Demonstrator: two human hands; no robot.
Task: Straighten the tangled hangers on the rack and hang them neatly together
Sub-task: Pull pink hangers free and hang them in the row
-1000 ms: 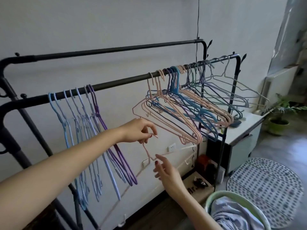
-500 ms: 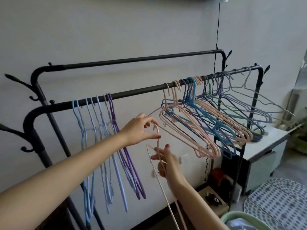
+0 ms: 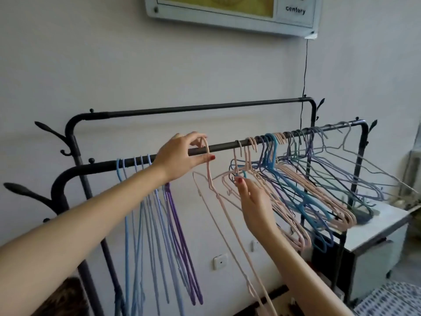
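Wall appliance (image 3: 232, 12) cut off by top edge; only lower casing and the word "century" show. Left hand (image 3: 180, 159) hides the rail (image 3: 223, 147) behind it and the tops of the purple hangers (image 3: 180, 242). Pink hanger (image 3: 227, 224) runs out past the bottom edge. Tangled hangers (image 3: 303, 185) overlap; count unreadable. Right hand (image 3: 255, 201): palm side hidden, grip unclear. White cabinet (image 3: 376, 238) partly blurred

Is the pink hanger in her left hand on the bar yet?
Cannot tell: the pink hanger has its hook at the bar, pinched by the left hand.
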